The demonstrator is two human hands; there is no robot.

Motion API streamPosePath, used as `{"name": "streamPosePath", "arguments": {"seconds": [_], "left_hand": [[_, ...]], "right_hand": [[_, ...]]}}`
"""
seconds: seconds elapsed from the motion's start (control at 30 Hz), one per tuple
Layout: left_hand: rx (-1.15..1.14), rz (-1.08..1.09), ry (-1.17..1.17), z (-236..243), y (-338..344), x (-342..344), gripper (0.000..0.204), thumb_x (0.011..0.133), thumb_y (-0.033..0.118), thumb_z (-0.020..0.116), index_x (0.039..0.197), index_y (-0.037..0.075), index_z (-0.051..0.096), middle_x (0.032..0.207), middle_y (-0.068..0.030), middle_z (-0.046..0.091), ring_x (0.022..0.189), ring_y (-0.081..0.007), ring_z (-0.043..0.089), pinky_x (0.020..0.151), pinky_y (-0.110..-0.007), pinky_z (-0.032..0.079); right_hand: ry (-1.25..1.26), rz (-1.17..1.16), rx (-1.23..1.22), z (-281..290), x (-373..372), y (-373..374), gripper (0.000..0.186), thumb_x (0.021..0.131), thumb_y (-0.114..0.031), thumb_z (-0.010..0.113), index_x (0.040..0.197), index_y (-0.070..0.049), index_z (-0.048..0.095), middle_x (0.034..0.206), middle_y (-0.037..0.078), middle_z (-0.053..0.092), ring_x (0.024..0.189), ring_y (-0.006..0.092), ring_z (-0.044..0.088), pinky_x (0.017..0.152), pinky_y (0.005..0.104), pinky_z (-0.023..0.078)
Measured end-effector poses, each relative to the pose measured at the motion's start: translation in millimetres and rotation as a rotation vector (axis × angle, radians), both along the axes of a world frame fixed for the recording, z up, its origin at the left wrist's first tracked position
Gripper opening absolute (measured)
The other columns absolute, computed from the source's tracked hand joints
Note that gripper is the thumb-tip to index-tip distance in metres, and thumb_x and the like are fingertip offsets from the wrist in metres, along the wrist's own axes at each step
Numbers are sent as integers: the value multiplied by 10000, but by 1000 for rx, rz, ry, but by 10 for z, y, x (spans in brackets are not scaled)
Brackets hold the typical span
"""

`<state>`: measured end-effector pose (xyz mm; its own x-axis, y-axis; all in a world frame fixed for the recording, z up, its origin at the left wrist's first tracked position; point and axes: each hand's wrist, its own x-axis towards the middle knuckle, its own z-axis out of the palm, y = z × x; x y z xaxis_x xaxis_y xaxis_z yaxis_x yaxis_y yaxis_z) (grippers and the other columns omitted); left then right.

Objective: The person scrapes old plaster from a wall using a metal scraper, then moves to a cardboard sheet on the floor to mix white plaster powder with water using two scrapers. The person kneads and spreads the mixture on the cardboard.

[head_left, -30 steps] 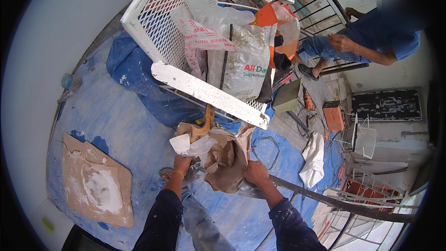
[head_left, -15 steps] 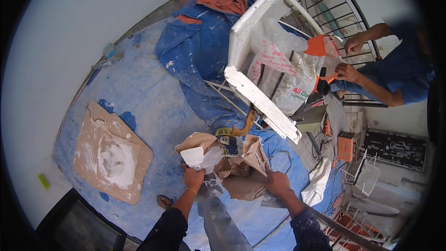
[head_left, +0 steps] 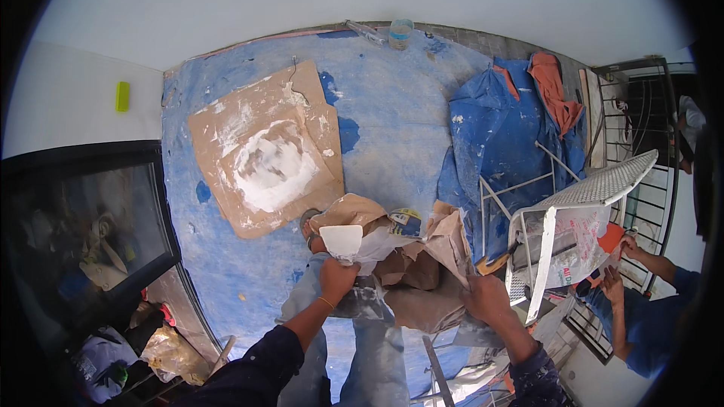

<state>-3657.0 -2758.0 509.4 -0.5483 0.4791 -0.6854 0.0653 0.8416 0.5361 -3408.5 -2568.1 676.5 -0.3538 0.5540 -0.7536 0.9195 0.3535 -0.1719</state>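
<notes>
An opened brown paper sack [head_left: 441,307], with a crumpled rim and a yellow-and-blue printed patch, hangs in front of my legs. My left hand [head_left: 337,279] is closed at its left side, and the white flat blade of a scraper [head_left: 342,242] sticks up from the fist. Translucent plastic [head_left: 375,245] bunches beside that blade. Below the same hand shows a grey, white-smeared flat piece [head_left: 360,298]; what it belongs to is hidden. My right hand [head_left: 486,301] pinches the sack's right edge. The sack's depth is in shadow.
Cardboard [head_left: 324,136] with white powder lies on the blue floor sheet [head_left: 392,120]. At right stands a white chair [head_left: 554,234] holding plastic bags, with a co-worker's hands [head_left: 615,286] beside it. A blue tarp [head_left: 498,136] is heaped behind. A dark-framed glass panel [head_left: 162,203] stands left.
My view has swung left, so the cardboard sits more central and the chair and co-worker farther right. Both my hands keep their hold at the sack.
</notes>
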Motion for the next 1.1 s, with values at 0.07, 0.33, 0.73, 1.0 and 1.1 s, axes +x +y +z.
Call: {"name": "streamPosePath", "arguments": {"seconds": [0.07, 0.33, 0.73, 1.0, 1.1], "left_hand": [[-10, 113, -14, -13, -39, -451, 325, 699, 297, 775, 778, -15, 733, 766, -254, 693, 789, -419, 698, 697, -478, 540], [231, 523, 92, -234, 403, -1673, 306, 718, 254, 773, 774, -43, 724, 774, -257, 699, 792, -417, 704, 698, -466, 521], [236, 919, -52, -2469, 2700, -2737, 327, 716, 182, 734, 874, -103, 698, 870, -236, 707, 829, -349, 684, 775, -419, 501], [345, 815, -212, -1972, 3071, -2701, 335, 796, 232, 801, 953, -49, 706, 853, -75, 683, 754, -175, 597, 737, -330, 472], [269, 714, -264, -1421, 2842, -2705, 333, 838, 280, 790, 960, -22, 720, 757, -11, 635, 676, -102, 536, 660, -273, 428]], "right_hand": [[11, 116, 10, 44, -692, 203, 213, 794, -230, 651, 895, -44, 672, 792, 240, 675, 796, 428, 672, 744, 527, 534], [20, 595, 203, 62, -3376, 1200, 218, 794, -186, 653, 970, -60, 681, 866, 196, 693, 866, 379, 686, 769, 484, 540], [152, 1026, 466, -2004, -5532, 3341, 194, 770, -99, 644, 936, -30, 716, 961, 187, 709, 933, 370, 689, 797, 462, 556], [312, 595, 506, -1716, -5104, 4107, 261, 834, -249, 697, 965, -23, 706, 947, 212, 709, 911, 377, 692, 766, 465, 561], [380, 148, 302, -1042, -4758, 3928, 291, 867, -293, 675, 1009, -39, 680, 931, 249, 698, 890, 411, 682, 764, 496, 544]]}}
